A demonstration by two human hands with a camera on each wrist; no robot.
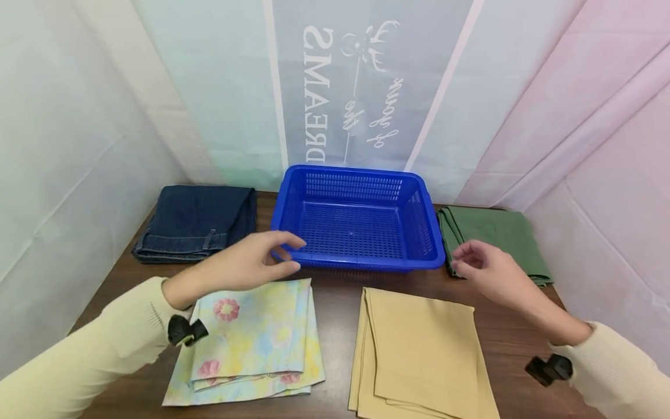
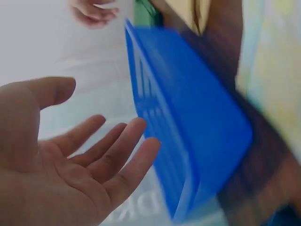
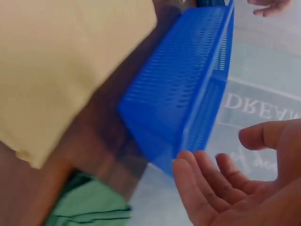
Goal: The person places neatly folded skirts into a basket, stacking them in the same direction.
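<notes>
A blue plastic basket with slotted walls stands at the back middle of the table, with nothing in it. My left hand hovers by its front left corner, fingers loosely bent and holding nothing; the left wrist view shows that hand with the palm turned up. Near the basket's front right corner is my right hand, in the air and empty, partly in front of a folded green cloth. Below the left hand lies a folded floral cloth. A folded tan cloth lies at front right.
Folded dark blue jeans lie at the back left of the brown wooden table. Behind the basket hangs a pastel printed curtain with mirrored lettering, and pale sheets enclose both sides.
</notes>
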